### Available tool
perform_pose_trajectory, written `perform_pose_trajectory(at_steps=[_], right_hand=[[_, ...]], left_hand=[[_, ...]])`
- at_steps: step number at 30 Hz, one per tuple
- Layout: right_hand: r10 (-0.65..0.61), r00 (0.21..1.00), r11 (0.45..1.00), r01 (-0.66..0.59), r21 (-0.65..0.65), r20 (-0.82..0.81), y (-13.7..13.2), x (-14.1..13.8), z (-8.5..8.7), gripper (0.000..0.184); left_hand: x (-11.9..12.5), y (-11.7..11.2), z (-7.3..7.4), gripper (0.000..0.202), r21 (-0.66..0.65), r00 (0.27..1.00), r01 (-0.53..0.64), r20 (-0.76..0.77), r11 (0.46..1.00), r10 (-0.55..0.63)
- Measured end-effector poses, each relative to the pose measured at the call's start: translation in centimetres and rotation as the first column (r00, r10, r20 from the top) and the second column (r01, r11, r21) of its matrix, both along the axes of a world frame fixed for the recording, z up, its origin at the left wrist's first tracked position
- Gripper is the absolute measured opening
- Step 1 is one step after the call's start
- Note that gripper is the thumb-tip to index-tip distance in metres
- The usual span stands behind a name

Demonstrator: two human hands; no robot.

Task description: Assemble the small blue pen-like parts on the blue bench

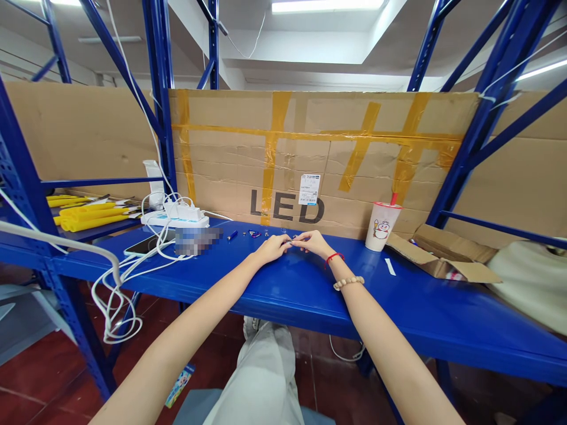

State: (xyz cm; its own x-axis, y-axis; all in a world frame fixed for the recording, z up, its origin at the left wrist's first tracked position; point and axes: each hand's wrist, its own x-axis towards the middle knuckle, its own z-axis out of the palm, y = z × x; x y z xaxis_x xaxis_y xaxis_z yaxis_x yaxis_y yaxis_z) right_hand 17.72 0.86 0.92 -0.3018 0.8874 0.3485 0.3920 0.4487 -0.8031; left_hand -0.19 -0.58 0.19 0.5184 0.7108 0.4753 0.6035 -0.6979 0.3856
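Note:
Over the blue shelf top, my left hand and my right hand meet fingertip to fingertip. Pinched between them is a small dark, metallic-looking piece, too small to name and partly covered by the fingers. Both hands are closed on it. Beyond my left hand lie a short blue cylinder, a small blue and silver piece and a few tiny bits whose kind I cannot make out.
To the left are a white power strip, a phone, tangled white cables and yellow-handled tools. A paper cup, a white strip and an open cardboard box stand right. Cardboard walls the back.

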Motion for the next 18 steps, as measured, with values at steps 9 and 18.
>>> perform_pose_trajectory(at_steps=[9, 18], right_hand=[[-0.003, 1.000, 1.000, 0.003, 0.000, 0.010, -0.21, -0.02, 0.09, 0.043], [-0.019, 1.000, 1.000, 0.020, -0.002, 0.014, -0.07, -0.15, 0.06, 0.041]], left_hand=[[-0.01, 0.04, -0.01, 0.019, -0.004, 1.000, -0.009, -0.010, 1.000, 0.009], [-0.02, -0.11, 0.05, 0.021, -0.011, 1.000, -0.003, -0.008, 1.000, 0.003]])
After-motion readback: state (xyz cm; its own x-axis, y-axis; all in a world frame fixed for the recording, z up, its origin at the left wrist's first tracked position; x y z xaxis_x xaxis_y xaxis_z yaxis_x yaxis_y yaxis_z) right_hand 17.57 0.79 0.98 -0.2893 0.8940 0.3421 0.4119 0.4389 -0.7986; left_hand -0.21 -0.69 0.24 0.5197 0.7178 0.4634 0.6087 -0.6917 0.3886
